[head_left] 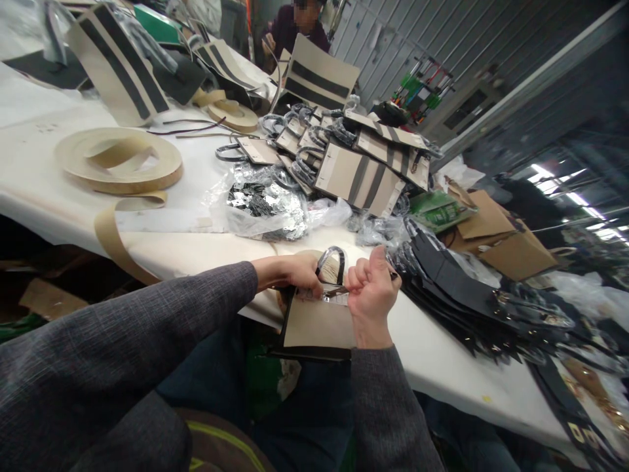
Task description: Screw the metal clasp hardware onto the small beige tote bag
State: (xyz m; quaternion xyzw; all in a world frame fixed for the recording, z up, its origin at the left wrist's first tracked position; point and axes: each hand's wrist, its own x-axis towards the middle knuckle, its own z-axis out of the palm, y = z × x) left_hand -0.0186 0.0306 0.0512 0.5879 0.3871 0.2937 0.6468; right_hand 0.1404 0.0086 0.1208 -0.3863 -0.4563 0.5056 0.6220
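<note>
A beige bag panel (319,324) with dark edges lies tilted at the table's front edge, over my lap. From its top edge rises a dark, plastic-wrapped loop handle (332,254). My left hand (303,272) is closed on the panel's top edge, beside the handle's base. My right hand (372,292) is a fist, thumb up, around a slim tool (394,276) whose dark end sticks out at the right. Between the two hands, small shiny metal shows at the panel's top edge; its exact shape is too small to tell.
Ahead lie a clear bag of metal pieces (265,203) and a heap of striped panels with handles (358,177). A tape roll (118,160) stands left. Stacked black pieces (442,282) and a cardboard box (511,242) are right. Another person (299,26) sits across the table.
</note>
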